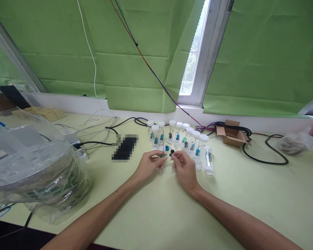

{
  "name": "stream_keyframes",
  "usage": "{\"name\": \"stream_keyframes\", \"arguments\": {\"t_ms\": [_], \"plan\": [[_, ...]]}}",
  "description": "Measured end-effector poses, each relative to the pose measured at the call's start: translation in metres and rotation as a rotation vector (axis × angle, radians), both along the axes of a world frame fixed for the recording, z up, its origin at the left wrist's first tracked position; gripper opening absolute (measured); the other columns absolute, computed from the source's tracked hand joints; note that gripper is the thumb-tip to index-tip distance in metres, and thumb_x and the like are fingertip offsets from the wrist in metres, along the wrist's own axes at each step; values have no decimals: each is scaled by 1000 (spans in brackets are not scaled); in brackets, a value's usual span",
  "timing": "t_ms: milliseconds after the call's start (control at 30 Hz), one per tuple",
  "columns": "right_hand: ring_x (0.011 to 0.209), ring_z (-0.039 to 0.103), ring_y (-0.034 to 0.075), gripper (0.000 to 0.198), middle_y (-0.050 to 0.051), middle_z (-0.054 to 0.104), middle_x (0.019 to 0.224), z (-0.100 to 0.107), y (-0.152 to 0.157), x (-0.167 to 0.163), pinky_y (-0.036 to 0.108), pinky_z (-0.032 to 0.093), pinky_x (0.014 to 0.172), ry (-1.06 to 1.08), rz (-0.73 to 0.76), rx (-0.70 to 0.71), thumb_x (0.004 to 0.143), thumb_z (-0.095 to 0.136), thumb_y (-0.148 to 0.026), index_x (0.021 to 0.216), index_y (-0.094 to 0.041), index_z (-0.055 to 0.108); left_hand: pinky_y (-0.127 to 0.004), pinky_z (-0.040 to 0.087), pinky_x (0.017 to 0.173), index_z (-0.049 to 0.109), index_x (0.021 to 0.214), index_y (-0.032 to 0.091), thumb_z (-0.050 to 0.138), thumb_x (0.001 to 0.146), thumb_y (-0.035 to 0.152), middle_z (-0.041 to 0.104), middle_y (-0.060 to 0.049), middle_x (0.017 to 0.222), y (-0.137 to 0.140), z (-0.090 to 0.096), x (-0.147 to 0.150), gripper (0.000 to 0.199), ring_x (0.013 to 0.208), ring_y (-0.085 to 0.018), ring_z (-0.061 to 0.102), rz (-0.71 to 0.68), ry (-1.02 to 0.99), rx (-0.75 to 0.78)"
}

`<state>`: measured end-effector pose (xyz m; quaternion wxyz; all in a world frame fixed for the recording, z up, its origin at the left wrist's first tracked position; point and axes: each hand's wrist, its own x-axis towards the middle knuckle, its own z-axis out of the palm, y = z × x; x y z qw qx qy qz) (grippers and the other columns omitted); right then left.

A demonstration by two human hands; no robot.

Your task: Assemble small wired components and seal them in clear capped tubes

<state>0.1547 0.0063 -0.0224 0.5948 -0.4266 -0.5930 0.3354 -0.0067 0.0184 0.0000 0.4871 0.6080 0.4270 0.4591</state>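
Observation:
My left hand is closed in a pinch on a small green part, from which a thin dark rod sticks up. Facing it, my right hand pinches the end of a thin pale rod that spans the short gap between my fingertips. Whether this rod joins the green part is too small to tell. Just beyond my fingers lie a loose blue part and a black part. Behind them stand several clear vials with white caps, holding blue, green or dark parts; one vial near my right hand stands cap down.
A large clear plastic bag with a container takes up the left side. A pixelated dark object lies left of my hands. At the back right are an open cardboard box and black cables. Green blinds hang behind.

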Motion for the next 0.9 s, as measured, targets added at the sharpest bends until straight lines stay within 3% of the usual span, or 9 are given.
{"name": "stream_keyframes", "arguments": {"t_ms": [500, 900], "plan": [[54, 50, 11, 12, -1, 57, 71, -1, 0, 0, 25, 45, 52, 38, 41, 31, 90, 57, -31, 85, -20, 60, -26, 43, 49, 69, 87, 14, 76, 72, 42, 56, 3, 51, 2, 0, 1, 32, 43, -11, 49, 11, -20, -13], [67, 58, 15, 12, 1, 63, 78, -1, 0, 1, 26, 48, 59, -73, -5, 105, 91, 55, -28, 87, -20, 62, -25, 43, 47, 69, 81, 15, 75, 72, 44, 55, 2, 57, -1, 3, 2, 30, 45, -11, 50, 4, 11, 9]]}}
